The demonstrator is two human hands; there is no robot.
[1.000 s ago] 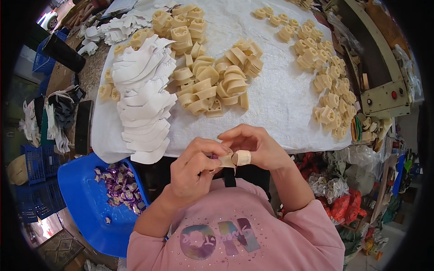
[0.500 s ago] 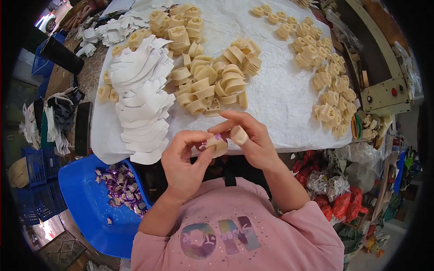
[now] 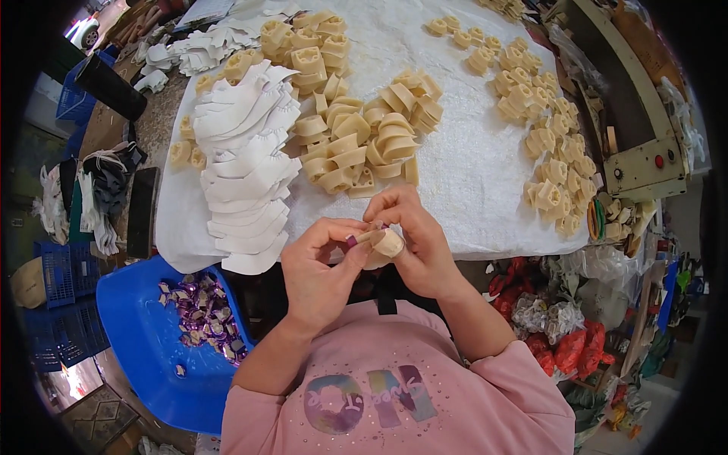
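Observation:
My left hand (image 3: 315, 265) pinches a small cream-coloured curved piece (image 3: 374, 262) between thumb and fingers, just off the table's near edge. A shiny purple bit (image 3: 351, 240) shows at its side, and another peeks out by the right fingertips. My right hand (image 3: 421, 246) is closed on the same piece from the other side, a cream wrap (image 3: 390, 243) covering its thumb tip. The fingers hide most of the piece. Beyond lie heaped cream ring-like pieces (image 3: 349, 144) and a fanned stack of white curved sheets (image 3: 246, 178).
A blue tub (image 3: 125, 334) at the lower left holds many small purple shiny pieces (image 3: 205, 311). More cream rings (image 3: 553, 159) run down the right of the white-covered table (image 3: 470, 182). A metal machine frame (image 3: 644, 167) stands beyond; red plastic bags (image 3: 572, 349) lie below.
My right hand has come in against the left, its wrapped thumb now over the cream piece. Its fingers have bent in around the purple bit. The view has shifted slightly.

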